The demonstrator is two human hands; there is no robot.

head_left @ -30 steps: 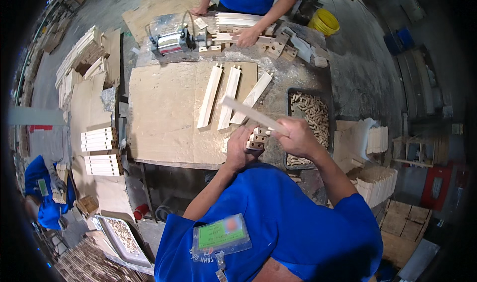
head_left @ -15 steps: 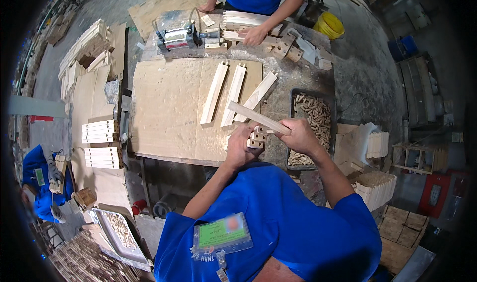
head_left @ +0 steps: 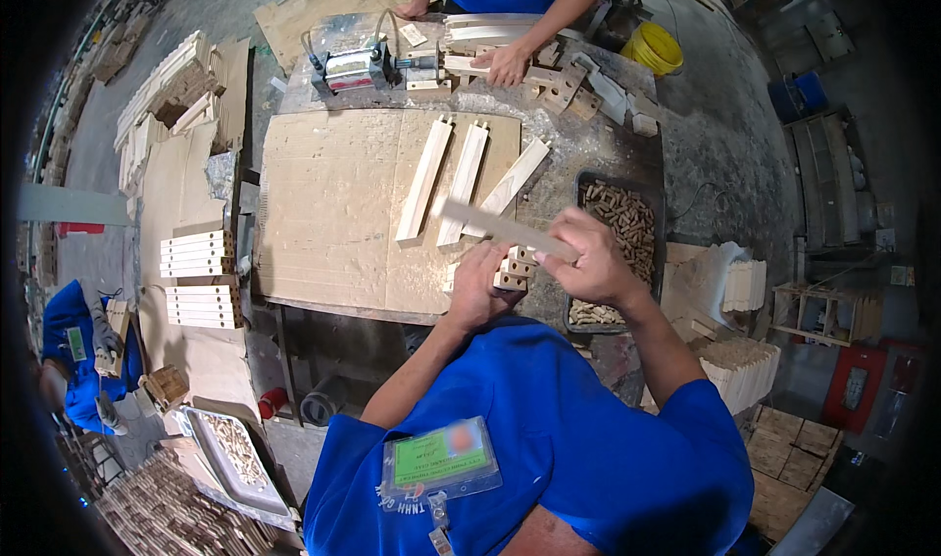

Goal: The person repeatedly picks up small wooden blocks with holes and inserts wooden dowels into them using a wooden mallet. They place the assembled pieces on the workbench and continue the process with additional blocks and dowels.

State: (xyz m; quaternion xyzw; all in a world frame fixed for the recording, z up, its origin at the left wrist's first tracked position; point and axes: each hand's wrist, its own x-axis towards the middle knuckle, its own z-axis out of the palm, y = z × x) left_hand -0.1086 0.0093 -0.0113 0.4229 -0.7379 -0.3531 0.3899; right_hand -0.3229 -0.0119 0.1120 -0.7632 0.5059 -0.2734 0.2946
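Gripping one end of a flat, pale wooden bar [head_left: 500, 229], the person's right hand [head_left: 593, 262] was positioned at 3 o'clock from the person's left hand [head_left: 477, 287]. All clock positions were taken from the left hand, with 12 o'clock toward the far side of the table. The right fingers were curled tightly around the bar, and its free end pointed toward 10 o'clock. The left fingers were wrapped over a bundle of square-section, pale wooden pieces [head_left: 514, 267]; their end faces, with round drilled holes, showed at 2 o'clock. A small, light peg [head_left: 535, 256] was visible between the bundle and the right hand; whether the right fingers touched it could not be told.

A green card in a clear plastic sleeve [head_left: 441, 458], at 6 o'clock, carried printed lines too small to read reliably. White lettering was printed on the blue fabric shirt [head_left: 608, 438] beside it.

Half a second earlier, the bar had a sharp outline; at this moment it was blurred. Three long, pale wooden strips [head_left: 462, 184] at 12 o'clock had kept their fanned layout on the brown cardboard sheet [head_left: 328, 203]. The black rectangular tray [head_left: 598, 329] of short wooden dowels [head_left: 619, 223] was located at 2 o'clock. At 12 o'clock, across the table, a co-worker's hand [head_left: 507, 64] rested on pale wood.
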